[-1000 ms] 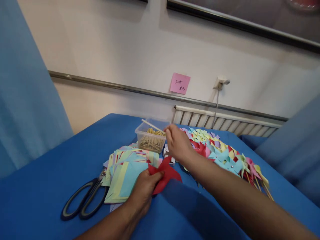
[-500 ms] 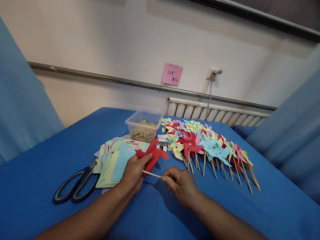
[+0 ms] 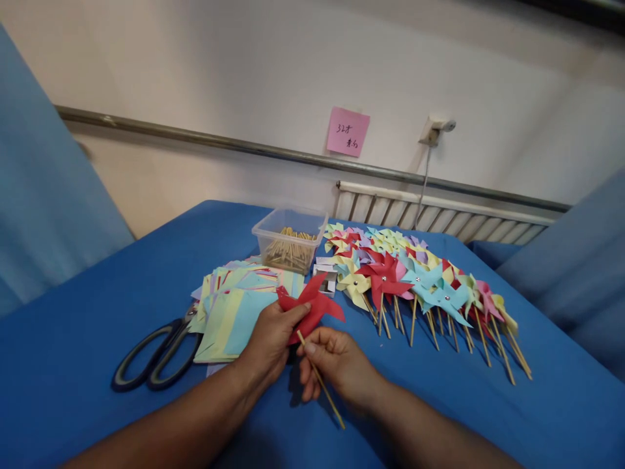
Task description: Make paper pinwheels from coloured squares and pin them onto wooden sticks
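My left hand (image 3: 268, 342) pinches a folded red paper pinwheel head (image 3: 312, 305) just above the blue tabletop. Beside it, my right hand (image 3: 334, 368) grips a thin wooden stick (image 3: 322, 383); the stick's upper tip meets the back of the red pinwheel and its lower end slants toward me. Both hands are closed and nearly touching at the table's near middle.
A pile of coloured paper squares (image 3: 234, 306) lies left of my hands, with black-handled scissors (image 3: 153, 355) further left. Behind stand a clear tub of sticks (image 3: 289, 240) and a small white box (image 3: 326, 279). Several finished pinwheels (image 3: 420, 286) fan out to the right on the blue table (image 3: 97, 312).
My right hand took a stick from the tub, brought it down to the left hand, and has turned it from lying sideways to slanting up against the red pinwheel.
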Tool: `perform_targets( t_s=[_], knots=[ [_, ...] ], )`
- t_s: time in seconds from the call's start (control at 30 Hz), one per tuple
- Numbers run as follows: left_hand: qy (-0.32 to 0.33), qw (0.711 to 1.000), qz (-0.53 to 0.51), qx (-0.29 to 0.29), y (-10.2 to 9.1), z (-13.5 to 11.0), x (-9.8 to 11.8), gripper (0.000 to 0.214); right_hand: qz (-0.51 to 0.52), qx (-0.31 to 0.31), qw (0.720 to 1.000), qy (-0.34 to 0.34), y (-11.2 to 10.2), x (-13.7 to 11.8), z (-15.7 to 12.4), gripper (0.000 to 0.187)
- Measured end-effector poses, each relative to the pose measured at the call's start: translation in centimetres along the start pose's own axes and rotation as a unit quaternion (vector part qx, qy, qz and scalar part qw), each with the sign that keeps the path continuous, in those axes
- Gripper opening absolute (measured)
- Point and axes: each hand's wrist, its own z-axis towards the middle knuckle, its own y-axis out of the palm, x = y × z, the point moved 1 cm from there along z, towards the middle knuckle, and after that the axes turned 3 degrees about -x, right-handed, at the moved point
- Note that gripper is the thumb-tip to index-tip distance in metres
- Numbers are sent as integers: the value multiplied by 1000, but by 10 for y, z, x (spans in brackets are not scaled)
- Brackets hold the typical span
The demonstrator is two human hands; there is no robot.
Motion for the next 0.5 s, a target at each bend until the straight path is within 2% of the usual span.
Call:
perform_targets(
  t_s=[0.17,0.33,0.5],
  knots=[
    [7,1000,7,-28,1,-1,-1,19,27,6,1000,-12,-7,-5,-5,48],
    [18,1000,16,-16,1,-1,-3,19,31,6,999,9,-10,-7,-9,49],
    [11,999,25,-17,3,-1,-3,20,29,27,999,-6,-13,-11,-12,47]
  ],
)
